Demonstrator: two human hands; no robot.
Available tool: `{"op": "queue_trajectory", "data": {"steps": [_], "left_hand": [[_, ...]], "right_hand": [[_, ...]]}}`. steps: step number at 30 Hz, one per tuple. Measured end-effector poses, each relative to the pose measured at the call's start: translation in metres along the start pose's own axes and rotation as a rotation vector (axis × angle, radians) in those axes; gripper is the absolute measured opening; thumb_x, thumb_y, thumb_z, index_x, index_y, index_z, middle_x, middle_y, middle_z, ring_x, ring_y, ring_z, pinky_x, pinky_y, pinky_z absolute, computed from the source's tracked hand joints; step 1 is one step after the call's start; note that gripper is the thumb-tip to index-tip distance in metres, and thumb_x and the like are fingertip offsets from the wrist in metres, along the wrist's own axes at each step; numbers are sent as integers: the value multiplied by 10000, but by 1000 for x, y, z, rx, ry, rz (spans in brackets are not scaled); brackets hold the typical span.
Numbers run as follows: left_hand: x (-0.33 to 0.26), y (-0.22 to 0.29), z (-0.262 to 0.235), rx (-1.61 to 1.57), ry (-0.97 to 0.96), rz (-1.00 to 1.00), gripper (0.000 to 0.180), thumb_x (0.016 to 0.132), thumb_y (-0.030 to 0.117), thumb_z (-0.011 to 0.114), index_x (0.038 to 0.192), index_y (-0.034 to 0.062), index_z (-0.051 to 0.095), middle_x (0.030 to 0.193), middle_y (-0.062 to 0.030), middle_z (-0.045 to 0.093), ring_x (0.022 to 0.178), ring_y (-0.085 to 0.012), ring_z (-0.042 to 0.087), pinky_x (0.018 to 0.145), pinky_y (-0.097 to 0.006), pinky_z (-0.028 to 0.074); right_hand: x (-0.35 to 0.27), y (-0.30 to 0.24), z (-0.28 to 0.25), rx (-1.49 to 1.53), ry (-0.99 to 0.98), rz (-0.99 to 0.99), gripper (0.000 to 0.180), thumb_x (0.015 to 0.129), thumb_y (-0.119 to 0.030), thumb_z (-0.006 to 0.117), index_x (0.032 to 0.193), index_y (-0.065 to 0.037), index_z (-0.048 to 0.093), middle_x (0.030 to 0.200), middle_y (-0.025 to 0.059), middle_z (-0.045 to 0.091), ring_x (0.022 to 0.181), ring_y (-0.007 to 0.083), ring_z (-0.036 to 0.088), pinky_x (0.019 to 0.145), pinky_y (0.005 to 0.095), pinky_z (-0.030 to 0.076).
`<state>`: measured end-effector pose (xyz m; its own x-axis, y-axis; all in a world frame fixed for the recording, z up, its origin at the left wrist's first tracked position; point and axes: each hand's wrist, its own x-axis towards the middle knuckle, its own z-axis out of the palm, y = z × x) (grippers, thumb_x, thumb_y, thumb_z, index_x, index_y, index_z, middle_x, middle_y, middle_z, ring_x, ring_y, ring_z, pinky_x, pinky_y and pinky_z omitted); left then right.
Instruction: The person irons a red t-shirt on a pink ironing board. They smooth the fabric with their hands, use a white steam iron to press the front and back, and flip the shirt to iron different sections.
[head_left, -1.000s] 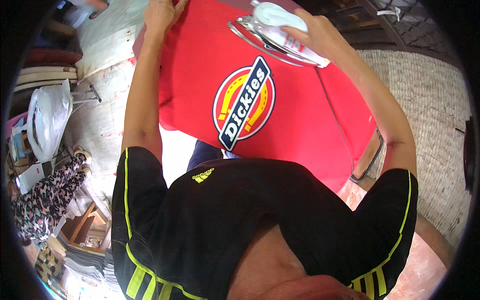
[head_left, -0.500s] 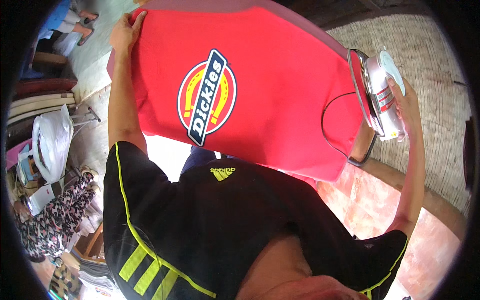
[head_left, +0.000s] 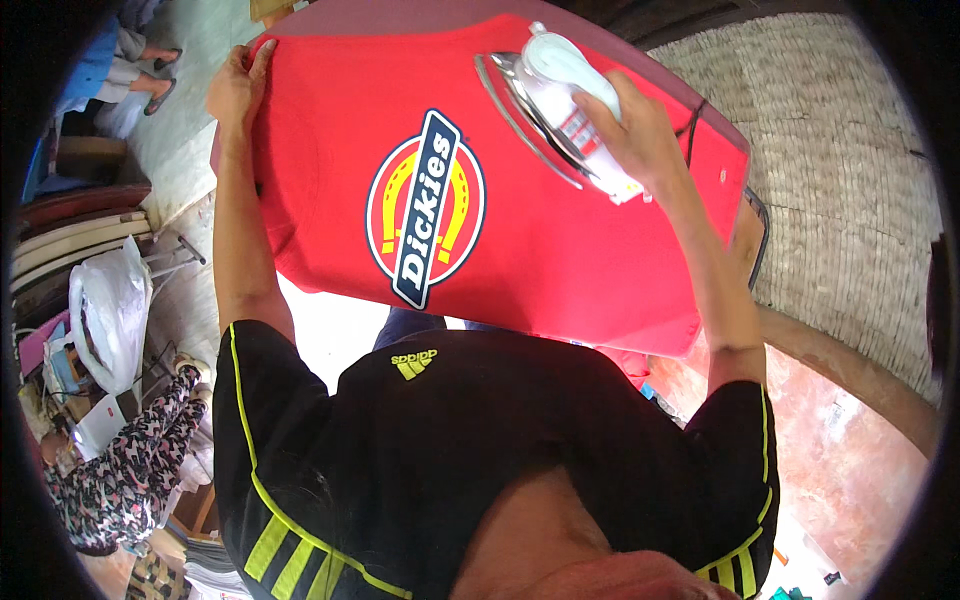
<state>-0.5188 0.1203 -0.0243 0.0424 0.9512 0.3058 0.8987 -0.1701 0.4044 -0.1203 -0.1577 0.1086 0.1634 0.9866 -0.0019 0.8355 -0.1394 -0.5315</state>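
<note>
A red garment [head_left: 560, 270] with a round printed logo [head_left: 427, 210] lies spread over an ironing board [head_left: 400, 18], whose dull maroon cover shows along the far edge. My right hand [head_left: 635, 130] is closed round the handle of a white clothes iron [head_left: 575, 110]. The iron is over the garment's far right part, its metal soleplate edge facing left; whether it touches the cloth I cannot tell. At the far left corner my left hand [head_left: 238, 85] pinches the garment's edge between thumb and fingers.
A woven mat wall [head_left: 830, 150] stands right of the board. At left are a white plastic bag [head_left: 110, 310], stacked boards [head_left: 80, 240] and a seated person in patterned trousers [head_left: 120, 470]. Another person's legs [head_left: 140, 75] show at the far left. A dark cord [head_left: 692, 125] crosses the board's right end.
My right hand has brought the iron leftward from the board's right end to above the garment. The left hand keeps its hold on the far left corner.
</note>
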Motion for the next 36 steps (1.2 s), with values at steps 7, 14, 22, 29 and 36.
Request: {"op": "queue_trajectory", "data": {"steps": [7,14,22,29,36], "left_hand": [[8,-18,9,-100,-28,37,543,844,678,560,1001,177,699,866,-102,712,860,-333,675,726,-417,508],[-2,-4,-6,-184,-48,-33,444,872,532,634,1046,126,676,860,-90,695,798,-270,666,718,-366,504],[-11,-2,-16,-479,2,8,340,933,357,607,1066,52,675,977,-159,701,861,-278,673,735,-378,510],[-42,-36,-21,-670,71,18,364,858,89,687,1178,5,538,977,-63,624,841,-128,580,766,-264,485],[-49,-30,-15,-744,219,2,332,812,62,688,1106,-5,548,926,-84,643,757,-122,577,699,-254,492]], "right_hand": [[47,-3,2,-103,93,-131,406,930,-429,608,1030,-36,592,756,208,669,728,380,678,636,422,519],[115,-34,28,-303,47,-492,383,937,-441,587,1000,-64,592,680,127,659,578,290,661,528,390,506],[165,-135,71,-301,-151,-543,377,896,-365,633,940,3,563,828,263,645,768,419,647,643,487,496],[181,-208,99,-285,-270,-487,414,906,-386,598,1106,-23,599,871,250,672,813,409,664,728,493,513],[191,-221,130,-138,-132,-588,457,904,-432,573,1058,-2,599,949,292,662,902,443,650,794,532,508]]}}
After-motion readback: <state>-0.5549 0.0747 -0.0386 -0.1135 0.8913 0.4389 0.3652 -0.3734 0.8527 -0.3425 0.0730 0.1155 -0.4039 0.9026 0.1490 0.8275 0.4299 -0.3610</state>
